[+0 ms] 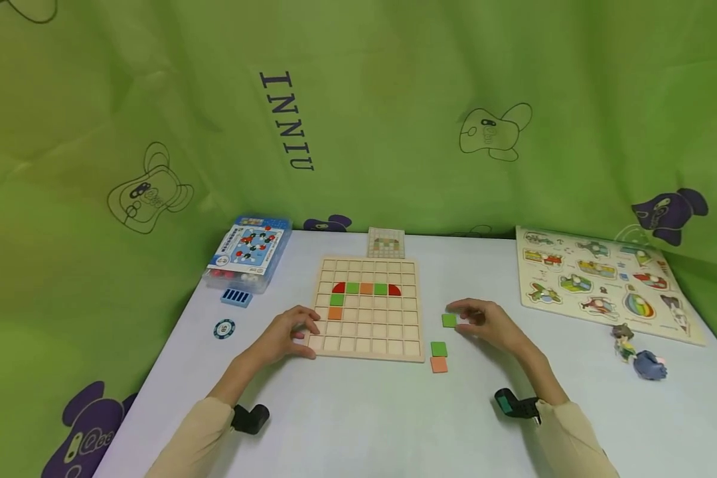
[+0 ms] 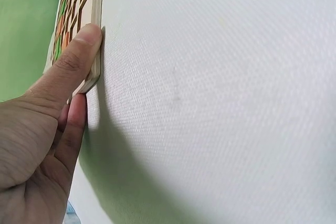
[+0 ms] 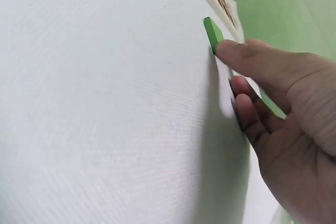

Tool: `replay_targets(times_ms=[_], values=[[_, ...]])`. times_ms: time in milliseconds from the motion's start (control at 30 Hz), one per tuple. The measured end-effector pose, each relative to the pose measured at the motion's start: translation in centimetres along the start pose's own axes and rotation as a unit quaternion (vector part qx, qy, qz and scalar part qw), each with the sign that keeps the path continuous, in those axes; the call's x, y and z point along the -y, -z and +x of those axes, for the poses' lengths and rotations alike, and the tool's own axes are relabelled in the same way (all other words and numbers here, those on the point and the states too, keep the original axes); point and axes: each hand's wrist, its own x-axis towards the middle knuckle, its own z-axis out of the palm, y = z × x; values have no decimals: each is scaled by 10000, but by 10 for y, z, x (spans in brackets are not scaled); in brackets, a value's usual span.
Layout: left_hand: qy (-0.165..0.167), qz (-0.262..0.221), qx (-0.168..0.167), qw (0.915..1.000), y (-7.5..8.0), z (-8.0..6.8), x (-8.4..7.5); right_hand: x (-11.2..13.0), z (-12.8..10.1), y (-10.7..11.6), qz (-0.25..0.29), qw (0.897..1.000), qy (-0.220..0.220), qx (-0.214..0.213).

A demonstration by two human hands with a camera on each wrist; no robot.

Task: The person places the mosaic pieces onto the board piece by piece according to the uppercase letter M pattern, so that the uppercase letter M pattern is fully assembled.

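A wooden grid board (image 1: 367,332) lies flat in the middle, with red, green and orange tiles (image 1: 366,289) in a row near its far side. My left hand (image 1: 289,334) rests at the board's near left corner. In the left wrist view the thumb (image 2: 79,51) presses against the board's edge (image 2: 96,19). My right hand (image 1: 482,321) lies to the right of the board, beside a loose green tile (image 1: 449,320). The right wrist view shows one fingertip (image 3: 227,50) touching that tile's (image 3: 212,32) edge, with the other fingers loosely curled. The tile lies flat on the table.
A second green tile (image 1: 439,348) and an orange tile (image 1: 439,364) lie just right of the board's near corner. A pattern card (image 1: 386,243) stands behind the board. A blue box (image 1: 247,252) and a chip (image 1: 224,328) sit left. A picture puzzle (image 1: 603,282) and small figures (image 1: 639,352) sit right.
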Motion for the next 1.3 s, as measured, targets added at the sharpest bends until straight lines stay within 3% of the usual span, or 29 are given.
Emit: replay_targets(times_ms=[100, 300, 467, 633, 800, 933, 1100, 1300], values=[[-19, -15, -11, 10000, 0, 1, 0, 1, 2, 0, 103, 9999, -11, 41], [-56, -42, -1, 10000, 2, 1, -2, 5, 9, -8, 743, 9956, -78, -564], [-82, -65, -38, 9999, 3, 2, -1, 21, 29, -27, 1431, 9873, -83, -686], [-31, -12, 6, 10000, 3, 4, -1, 42, 53, -54, 1690, 9836, -132, -615], [-41, 37, 19, 10000, 2, 6, 0, 58, 74, -82, 1576, 9858, -48, -580], [-58, 78, 57, 9999, 0, 8, -2, 69, 84, -99, 1076, 9923, 79, -615], [-72, 66, 59, 9999, -1, 8, -5, 74, 89, -110, 703, 9947, 87, -744], [-25, 111, 45, 9999, 0, 9, -6, 74, 90, -115, 673, 9920, 26, -1066]])
